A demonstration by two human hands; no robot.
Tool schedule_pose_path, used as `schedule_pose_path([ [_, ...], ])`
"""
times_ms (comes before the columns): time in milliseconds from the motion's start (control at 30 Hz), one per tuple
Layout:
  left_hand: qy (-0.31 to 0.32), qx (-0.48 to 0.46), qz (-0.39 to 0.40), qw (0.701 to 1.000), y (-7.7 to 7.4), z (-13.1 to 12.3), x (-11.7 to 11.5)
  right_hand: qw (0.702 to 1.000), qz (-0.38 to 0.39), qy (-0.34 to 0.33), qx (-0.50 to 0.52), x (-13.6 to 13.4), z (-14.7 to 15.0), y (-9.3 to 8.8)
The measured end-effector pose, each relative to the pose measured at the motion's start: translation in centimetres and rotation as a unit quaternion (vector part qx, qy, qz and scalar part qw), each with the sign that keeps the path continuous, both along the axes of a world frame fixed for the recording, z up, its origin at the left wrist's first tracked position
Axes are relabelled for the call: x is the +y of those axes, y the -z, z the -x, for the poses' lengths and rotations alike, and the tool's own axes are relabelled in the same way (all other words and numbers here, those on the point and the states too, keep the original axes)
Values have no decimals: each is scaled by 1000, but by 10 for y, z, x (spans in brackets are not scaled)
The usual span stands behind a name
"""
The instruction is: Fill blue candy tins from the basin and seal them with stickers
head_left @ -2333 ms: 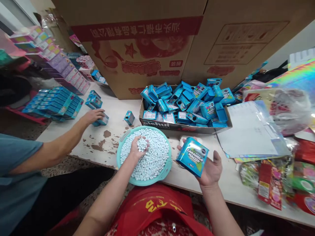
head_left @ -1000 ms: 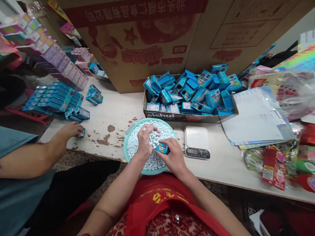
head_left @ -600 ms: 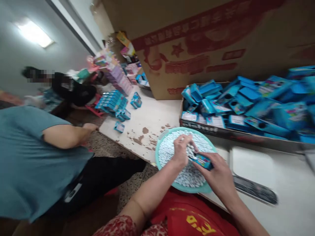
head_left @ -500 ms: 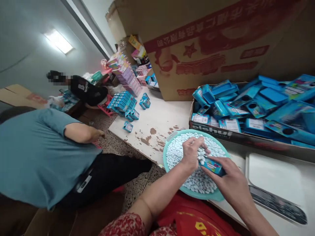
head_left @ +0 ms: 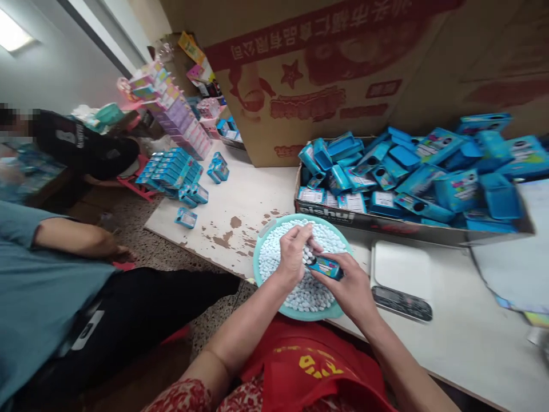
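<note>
A turquoise basin (head_left: 256,264) full of small white candies (head_left: 274,243) stands at the table's front edge. Over it, my left hand (head_left: 292,256) is curled around a handful of the candies, held against the open end of a small blue box (head_left: 325,266). My right hand (head_left: 354,284) grips that box from the other end, thumb and fingers along its sides. The box lies tilted, its opening toward my left palm. How many candies are inside it is hidden.
Behind the basin, a carton tray (head_left: 326,216) holds many blue boxes (head_left: 457,191). A white scale (head_left: 401,266) sits right of the basin. Stacked blue boxes (head_left: 169,171) stand at left. A large cardboard carton (head_left: 309,86) rises behind. A person in a teal shirt (head_left: 55,257) is close on my left.
The view has swung right, so the table and basin appear farther left. Both hands keep the same hold, with the candies still at the box's opening.
</note>
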State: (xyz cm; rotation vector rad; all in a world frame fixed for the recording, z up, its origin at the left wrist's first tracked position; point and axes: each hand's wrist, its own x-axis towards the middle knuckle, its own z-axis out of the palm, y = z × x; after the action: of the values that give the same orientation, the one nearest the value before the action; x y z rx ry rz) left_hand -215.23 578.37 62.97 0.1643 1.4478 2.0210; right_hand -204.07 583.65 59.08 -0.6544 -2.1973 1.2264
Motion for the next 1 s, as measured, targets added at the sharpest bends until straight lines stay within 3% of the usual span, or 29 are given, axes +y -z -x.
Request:
schedule_pose_path([
  [200, -2, 56, 9, 998, -2, 3, 4, 1000, 18, 10, 4, 0, 1, -10],
  [600, 48, 41, 11, 998, -7, -1, 9, 998, 42, 45, 7, 2, 1, -12],
  [800, 13, 56, -7, 998, -10, -7, 12, 997, 40, 37, 46, -1, -6, -18],
  [1000, 69, 35, -4, 997, -19, -14, 12, 994, 82, 49, 45, -2, -10, -10],
])
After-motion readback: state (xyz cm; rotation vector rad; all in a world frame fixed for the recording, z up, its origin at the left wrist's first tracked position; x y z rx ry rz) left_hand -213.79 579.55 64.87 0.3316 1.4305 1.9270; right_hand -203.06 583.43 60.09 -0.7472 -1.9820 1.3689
